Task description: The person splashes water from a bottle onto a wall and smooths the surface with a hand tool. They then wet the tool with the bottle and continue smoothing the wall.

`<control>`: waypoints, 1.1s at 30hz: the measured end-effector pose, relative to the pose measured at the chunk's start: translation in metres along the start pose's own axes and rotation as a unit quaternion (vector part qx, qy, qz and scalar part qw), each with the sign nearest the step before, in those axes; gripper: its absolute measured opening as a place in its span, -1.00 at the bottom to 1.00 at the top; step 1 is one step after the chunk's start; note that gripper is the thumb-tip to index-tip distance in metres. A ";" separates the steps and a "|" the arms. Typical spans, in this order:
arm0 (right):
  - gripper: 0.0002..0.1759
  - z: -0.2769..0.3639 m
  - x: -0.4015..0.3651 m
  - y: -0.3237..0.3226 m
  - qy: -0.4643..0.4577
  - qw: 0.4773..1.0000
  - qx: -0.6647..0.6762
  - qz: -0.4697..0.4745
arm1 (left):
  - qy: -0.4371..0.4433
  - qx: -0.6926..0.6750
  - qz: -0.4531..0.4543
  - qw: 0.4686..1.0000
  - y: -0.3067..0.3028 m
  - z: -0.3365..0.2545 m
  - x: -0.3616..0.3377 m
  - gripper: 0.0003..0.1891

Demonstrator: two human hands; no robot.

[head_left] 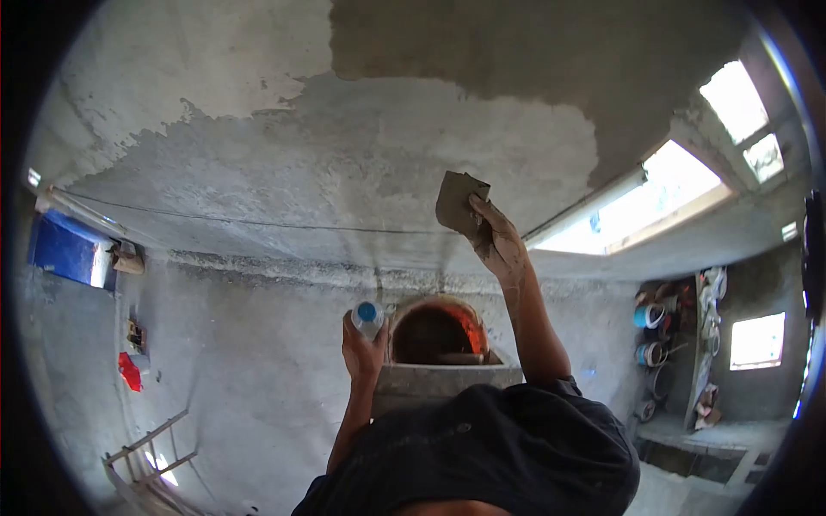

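Note:
My left hand [365, 351] is closed around a clear plastic bottle [368, 320] with a blue cap, held upright near my body. Higher up, my right hand [501, 242] pinches a flat grey-brown square piece [459, 201] at its right edge, thumb on the near face. The fingers and wrist carry smears of grey. Behind that piece is a grey wall [379, 146], with a darker, damp-looking patch [516, 52] above it. Below, between my arms, sits a round tub [465, 320] with an orange inner side and dark contents.
The tub stands on a grey ledge-like support [404, 375] in front of me. At right, shelves [695, 378] hold several buckets [651, 353], near bright window openings [641, 206]. A wooden ladder-like frame [146, 443] is at lower left, with a red item [130, 371] beyond it.

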State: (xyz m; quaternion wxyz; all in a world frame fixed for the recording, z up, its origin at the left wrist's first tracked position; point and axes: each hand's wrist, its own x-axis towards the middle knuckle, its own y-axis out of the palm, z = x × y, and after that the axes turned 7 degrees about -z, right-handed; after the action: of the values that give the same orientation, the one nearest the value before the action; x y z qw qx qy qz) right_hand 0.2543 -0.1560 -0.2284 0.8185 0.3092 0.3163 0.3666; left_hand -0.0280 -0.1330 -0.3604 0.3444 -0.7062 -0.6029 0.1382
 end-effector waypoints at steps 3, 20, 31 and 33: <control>-0.69 -0.004 -0.027 -0.020 0.029 0.997 0.059 0.035 | 0.007 -0.002 0.001 1.000 -0.001 -0.002 0.001 -0.38; -0.58 0.004 0.016 -0.015 -0.049 0.996 -0.060 -0.037 | 0.038 -0.012 -0.018 0.999 0.005 0.009 -0.001 -0.33; -0.45 0.210 0.196 0.216 -0.788 0.334 -0.510 -0.087 | 0.004 0.014 -0.032 0.999 -0.001 -0.004 -0.002 -0.35; -0.28 0.208 0.229 0.221 -0.831 0.144 -0.528 -0.093 | -0.005 0.014 -0.024 1.000 -0.004 -0.007 -0.002 -0.35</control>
State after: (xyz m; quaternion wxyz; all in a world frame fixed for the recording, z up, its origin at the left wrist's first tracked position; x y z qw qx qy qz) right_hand 0.4415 0.0884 -0.0054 0.5787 -0.1126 -0.7998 -0.1132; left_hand -0.0270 -0.1374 -0.3532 0.3540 -0.6861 -0.6195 0.1419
